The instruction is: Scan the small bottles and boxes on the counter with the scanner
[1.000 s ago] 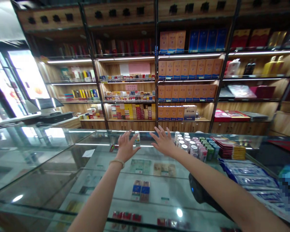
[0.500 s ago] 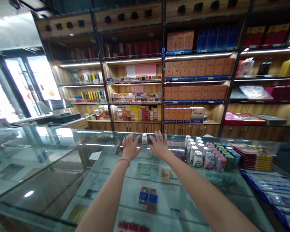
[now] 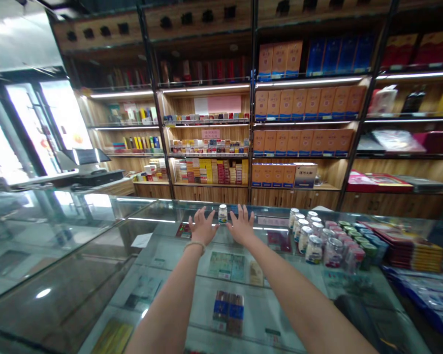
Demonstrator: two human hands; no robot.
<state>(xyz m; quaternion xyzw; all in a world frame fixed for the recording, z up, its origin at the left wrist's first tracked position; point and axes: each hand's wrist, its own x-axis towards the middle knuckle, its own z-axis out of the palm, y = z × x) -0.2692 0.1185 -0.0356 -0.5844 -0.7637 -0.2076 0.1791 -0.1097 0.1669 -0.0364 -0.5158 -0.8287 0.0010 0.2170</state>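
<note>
A small white-lidded jar [image 3: 223, 215] with a coloured label stands upright near the far edge of the glass counter [image 3: 192, 268]. Just left of it, my left hand [image 3: 203, 226] has its fingers spread, a band around the wrist. On the other side, my right hand [image 3: 241, 225] is spread too, its thumb toward the jar. Both thumbs are very close to the jar; whether they touch it I cannot tell. Neither hand is closed around anything.
Similar jars [image 3: 313, 250] stand in rows at the right, beside pink and green containers, stacked red and yellow packs [image 3: 426, 255] and blue packets [image 3: 424, 297]. Packs lie under the glass. Shelves of orange boxes [image 3: 299, 104] line the back wall. A register [image 3: 98, 179] is at the left.
My view has shifted a little, closer over the counter. My hands have come slightly nearer the jar, which stays standing between them. A dark shape now shows at the lower right.
</note>
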